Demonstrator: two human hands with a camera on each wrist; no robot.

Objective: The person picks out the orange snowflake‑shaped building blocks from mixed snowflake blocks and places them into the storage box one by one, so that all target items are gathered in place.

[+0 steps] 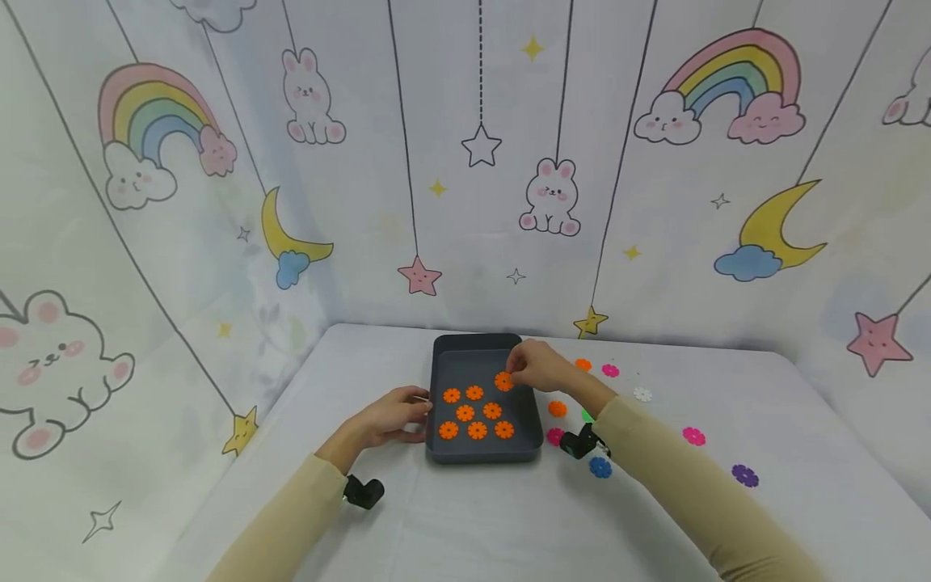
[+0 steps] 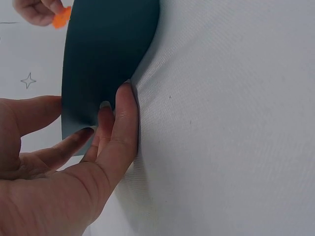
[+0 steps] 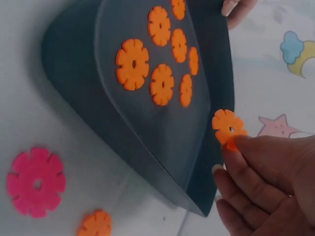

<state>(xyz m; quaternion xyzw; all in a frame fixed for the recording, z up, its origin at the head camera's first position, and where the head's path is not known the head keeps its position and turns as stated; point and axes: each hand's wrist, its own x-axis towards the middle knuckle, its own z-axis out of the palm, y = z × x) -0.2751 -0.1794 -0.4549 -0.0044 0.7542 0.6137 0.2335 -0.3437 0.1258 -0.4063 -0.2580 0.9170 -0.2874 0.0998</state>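
A dark grey tray (image 1: 436, 380) sits mid-table with several orange flower-shaped discs (image 1: 477, 430) lying flat in it. My right hand (image 1: 518, 373) hovers over the tray's far right corner and pinches one more orange disc (image 1: 503, 381) by its edge. In the right wrist view that disc (image 3: 227, 127) is held just above the tray's rim (image 3: 216, 73) by my right hand (image 3: 234, 142). My left hand (image 1: 418, 412) holds the tray's left wall. The left wrist view shows my left hand (image 2: 93, 98) with fingers (image 2: 125, 113) against the outer wall (image 2: 108, 49) and the thumb at the rim.
Loose discs lie on the white cloth right of the tray: orange (image 1: 557, 409), pink (image 1: 610, 370), white (image 1: 642, 394), green (image 1: 586, 415), blue (image 1: 600, 467), purple (image 1: 745, 475). A pink disc (image 3: 35, 182) lies beside the tray's near wall. Cartoon-printed curtains close in the back and sides.
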